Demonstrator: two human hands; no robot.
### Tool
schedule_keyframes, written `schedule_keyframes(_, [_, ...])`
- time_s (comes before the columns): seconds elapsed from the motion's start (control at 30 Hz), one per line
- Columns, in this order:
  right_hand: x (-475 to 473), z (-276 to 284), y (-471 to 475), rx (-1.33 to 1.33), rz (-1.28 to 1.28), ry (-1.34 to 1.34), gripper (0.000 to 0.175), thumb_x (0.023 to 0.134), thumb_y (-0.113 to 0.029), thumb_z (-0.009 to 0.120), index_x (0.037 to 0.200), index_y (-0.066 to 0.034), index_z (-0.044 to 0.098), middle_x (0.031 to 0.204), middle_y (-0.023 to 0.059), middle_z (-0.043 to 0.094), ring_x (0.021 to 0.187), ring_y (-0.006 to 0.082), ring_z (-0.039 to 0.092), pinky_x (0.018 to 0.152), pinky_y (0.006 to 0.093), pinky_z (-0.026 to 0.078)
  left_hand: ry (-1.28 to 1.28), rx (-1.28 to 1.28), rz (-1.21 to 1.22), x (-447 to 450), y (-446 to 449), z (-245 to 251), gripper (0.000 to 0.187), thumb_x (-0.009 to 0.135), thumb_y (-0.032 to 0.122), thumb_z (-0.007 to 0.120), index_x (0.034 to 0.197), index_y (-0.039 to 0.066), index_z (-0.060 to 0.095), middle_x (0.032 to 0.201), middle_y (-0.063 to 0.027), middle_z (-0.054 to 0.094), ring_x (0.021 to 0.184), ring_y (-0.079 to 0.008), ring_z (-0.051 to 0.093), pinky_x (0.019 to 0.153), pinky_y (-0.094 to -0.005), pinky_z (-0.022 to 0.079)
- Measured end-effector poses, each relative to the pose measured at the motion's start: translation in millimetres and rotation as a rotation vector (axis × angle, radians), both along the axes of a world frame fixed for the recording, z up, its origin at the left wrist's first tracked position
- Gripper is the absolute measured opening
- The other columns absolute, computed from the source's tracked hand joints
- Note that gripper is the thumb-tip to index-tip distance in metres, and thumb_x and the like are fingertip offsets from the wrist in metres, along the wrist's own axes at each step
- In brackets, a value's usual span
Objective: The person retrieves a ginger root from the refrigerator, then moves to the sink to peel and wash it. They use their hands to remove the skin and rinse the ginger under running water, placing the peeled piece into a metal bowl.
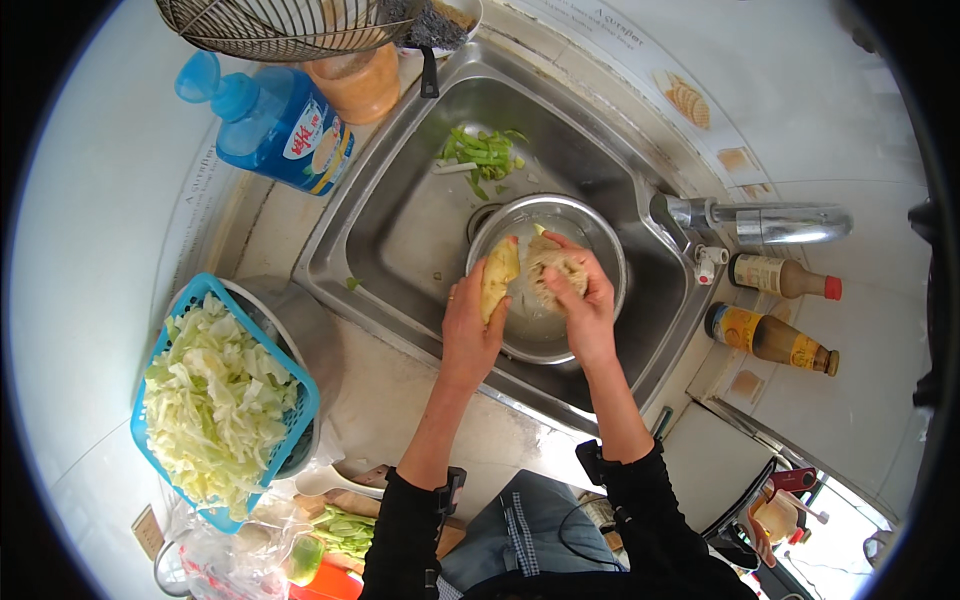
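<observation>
My left hand is closed around a long yellowish potato, held over the left side of a round metal bowl. My right hand grips a beige, fibrous scrubbing cloth above the same bowl. The potato and the cloth are a little apart. Water lies in the bowl, which stands in a stainless steel sink. Behind the bowl, cut green vegetable pieces rest on the sink floor, partly beside the drain.
A blue basket of chopped cabbage sits on a pot at the left. A blue detergent bottle and wire strainer stand back left. To the right are the faucet and two glass bottles.
</observation>
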State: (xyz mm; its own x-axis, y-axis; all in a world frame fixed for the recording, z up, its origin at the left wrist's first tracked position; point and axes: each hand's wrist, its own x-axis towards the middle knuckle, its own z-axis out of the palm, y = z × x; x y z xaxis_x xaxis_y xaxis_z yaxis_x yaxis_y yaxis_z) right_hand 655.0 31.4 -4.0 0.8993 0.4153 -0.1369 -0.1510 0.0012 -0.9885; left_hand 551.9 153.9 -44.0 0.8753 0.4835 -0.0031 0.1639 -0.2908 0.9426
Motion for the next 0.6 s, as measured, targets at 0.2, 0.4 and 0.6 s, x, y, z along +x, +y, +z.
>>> schedule_keyframes(0.2, [-18,-8,19,-0.505,0.111,-0.867,0.045,0.063,0.009,0.071,0.105,-0.0072,0.07,0.124,0.011,0.058,0.111,0.0354,0.053,0.093,0.0433,0.049,-0.017,0.022,0.014,-2,1,-3,0.059,0.088,0.0,0.066,0.144,0.002,0.046,0.115,-0.0191,0.061,0.105,-0.0396,0.058,0.091,-0.0463,0.047])
schedule_keyframes(0.4, [-3,-19,11,-0.458,0.295,-1.072,0.051,0.057,0.009,0.067,0.106,-0.0061,0.072,0.123,0.0095,0.059,0.109,0.0368,0.054,0.091,0.0429,0.05,0.028,0.016,0.043,-4,-1,-3,0.061,0.084,-0.002,0.067,0.142,0.002,0.049,0.112,-0.0172,0.062,0.104,-0.0385,0.058,0.091,-0.0454,0.048])
schedule_keyframes(0.6, [10,-17,-6,-0.461,0.436,-1.225,0.037,0.066,0.0,0.068,0.101,-0.0106,0.071,0.126,0.0042,0.059,0.111,0.0315,0.054,0.081,0.0356,0.056,0.068,0.085,0.02,-4,-3,-3,0.061,0.082,0.0,0.07,0.14,0.003,0.052,0.111,-0.0166,0.063,0.103,-0.0384,0.059,0.091,-0.0452,0.049])
